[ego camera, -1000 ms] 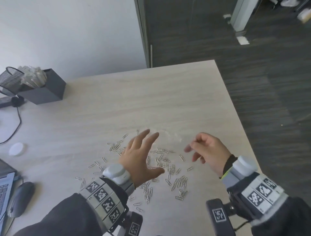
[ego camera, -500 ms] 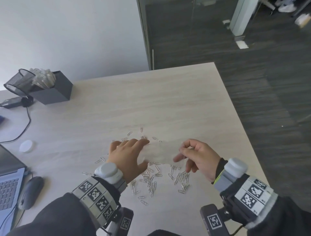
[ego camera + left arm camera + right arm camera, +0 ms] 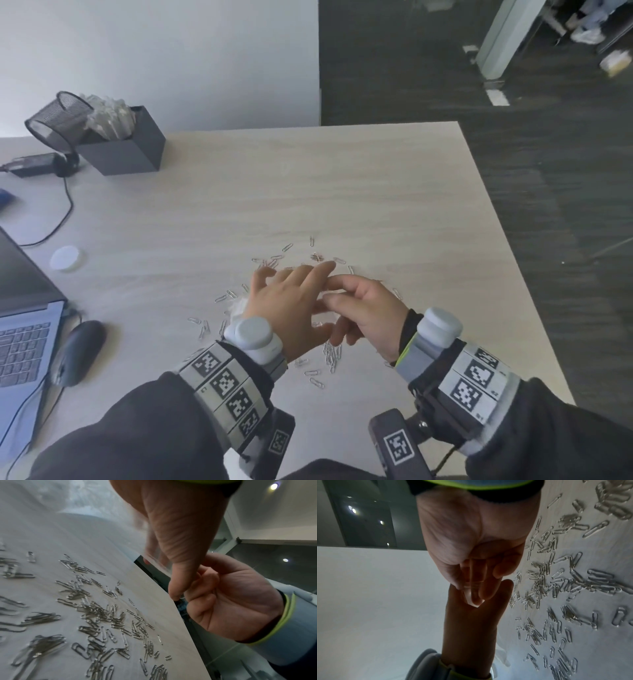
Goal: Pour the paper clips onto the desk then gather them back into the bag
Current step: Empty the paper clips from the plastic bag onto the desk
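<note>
Both hands' grips pinch the clear bag [image 3: 471, 599] above scattered paper clips [image 3: 102, 615] on the desk [image 3: 308, 192].

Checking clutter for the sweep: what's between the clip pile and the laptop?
In the head view, only the mouse lies between the paper clips and the laptop; otherwise bare desk.

Silver paper clips [image 3: 330, 354] on pale wood-grain desk [image 3: 308, 192]; black mouse [image 3: 77, 353].
</note>
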Tool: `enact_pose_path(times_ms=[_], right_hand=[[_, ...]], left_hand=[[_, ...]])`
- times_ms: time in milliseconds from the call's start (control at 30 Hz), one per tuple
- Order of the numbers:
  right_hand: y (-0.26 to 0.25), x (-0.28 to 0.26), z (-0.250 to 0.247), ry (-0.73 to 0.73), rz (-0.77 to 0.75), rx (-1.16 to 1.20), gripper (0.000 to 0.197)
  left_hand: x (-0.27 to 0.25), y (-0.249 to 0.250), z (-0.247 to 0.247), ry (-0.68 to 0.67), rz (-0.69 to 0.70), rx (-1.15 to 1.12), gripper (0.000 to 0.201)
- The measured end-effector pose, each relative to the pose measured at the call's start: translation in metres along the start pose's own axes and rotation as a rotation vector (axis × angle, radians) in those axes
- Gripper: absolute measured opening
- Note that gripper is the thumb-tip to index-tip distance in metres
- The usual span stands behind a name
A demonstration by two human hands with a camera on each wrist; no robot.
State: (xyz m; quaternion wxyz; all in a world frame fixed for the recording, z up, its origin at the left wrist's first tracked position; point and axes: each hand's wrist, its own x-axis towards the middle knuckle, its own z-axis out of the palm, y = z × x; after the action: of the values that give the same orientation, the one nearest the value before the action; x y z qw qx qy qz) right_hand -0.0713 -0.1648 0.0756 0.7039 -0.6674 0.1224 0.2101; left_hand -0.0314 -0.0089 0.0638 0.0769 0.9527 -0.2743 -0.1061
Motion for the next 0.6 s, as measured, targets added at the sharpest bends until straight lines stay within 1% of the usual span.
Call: enact_pose_path(times_ms=[100,167,233,267,333,367,400,433,467,500,533,600], right_hand=[[0.002,0.002,0.017,-0.057,-0.003,0.003,0.025],[0.007,0.002,0.020,-0.069,-0.001,0.027,0.025],[0.014,0.005,0.027,-0.045,-0.024,0.024,0.025],[0.020,0.008,0.025,-0.002,-0.050,-0.007,0.026],[0.036,0.017,0.019,0.145,-0.119,-0.177,0.024],[0.047,0.021,0.009,0.238,-0.156,-0.339,0.023],[0.060,0.024,-0.004,0.325,-0.186,-0.553,0.023],[0.073,0.023,-0.020,0.388,-0.214,-0.752,0.026],[0.087,0.022,-0.037,0.439,-0.228,-0.901,0.032],[0.102,0.019,-0.052,0.488,-0.206,-1.001,0.039],[0.116,0.015,-0.067,0.542,-0.147,-1.068,0.046],[0.139,0.007,-0.089,0.637,0.015,-1.117,0.063]], left_hand=[[-0.009,-0.018,0.005,0.005,-0.040,-0.078,0.083],[-0.011,-0.024,0.007,-0.011,-0.057,-0.110,0.077],[-0.016,-0.039,0.010,-0.042,-0.085,-0.115,0.069],[-0.018,-0.046,0.012,-0.060,-0.103,-0.115,0.067],[-0.025,-0.067,0.017,-0.100,-0.139,-0.129,0.068],[-0.029,-0.078,0.020,-0.121,-0.154,-0.131,0.070],[-0.035,-0.090,0.024,-0.140,-0.173,-0.130,0.073],[-0.040,-0.102,0.028,-0.154,-0.200,-0.126,0.075],[-0.047,-0.114,0.032,-0.168,-0.240,-0.127,0.079],[-0.054,-0.128,0.036,-0.187,-0.283,-0.135,0.083],[-0.061,-0.141,0.040,-0.205,-0.324,-0.144,0.086],[-0.075,-0.166,0.047,-0.234,-0.399,-0.150,0.088]])
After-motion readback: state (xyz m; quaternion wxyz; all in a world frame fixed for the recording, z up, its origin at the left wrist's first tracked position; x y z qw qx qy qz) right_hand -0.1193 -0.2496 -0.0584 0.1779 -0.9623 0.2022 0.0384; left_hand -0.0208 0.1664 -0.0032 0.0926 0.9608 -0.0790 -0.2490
